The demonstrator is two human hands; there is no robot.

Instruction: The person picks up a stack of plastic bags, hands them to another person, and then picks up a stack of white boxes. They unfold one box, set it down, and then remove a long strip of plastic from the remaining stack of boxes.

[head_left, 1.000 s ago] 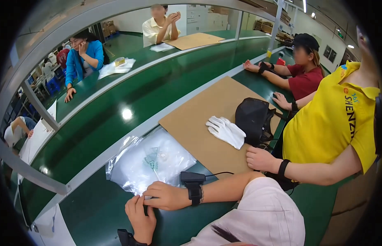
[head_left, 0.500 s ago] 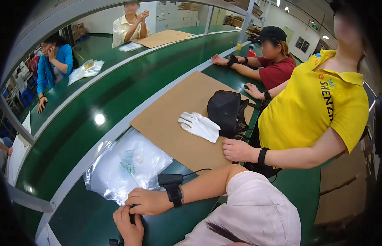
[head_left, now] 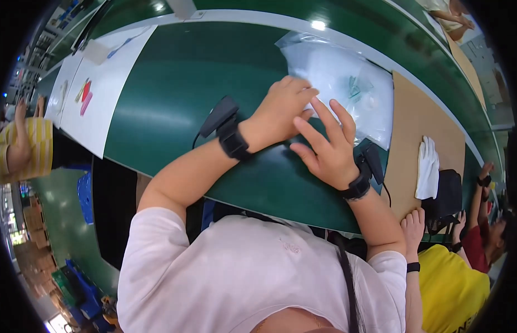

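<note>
My left hand is raised over the green tabletop, its fingers loosely bent and slightly blurred, with nothing visible in them. Right beside it, my right hand has its fingers spread and holds nothing. The fingertips of both hands come close together; whether they touch I cannot tell. Just beyond them lies a pile of clear plastic bags with a green print, partly covered by my fingers. Each wrist wears a black strap with a dark device on it.
To the right, a brown cardboard sheet bears a white glove and a black bag. A yellow-shirted co-worker's hand rests by its near edge. A white sheet with small red and pink items covers the table's left part.
The view has swung left and down onto my own body and the table. My hands, earlier together near the table's front, are now lifted, with the right fingers spread.
</note>
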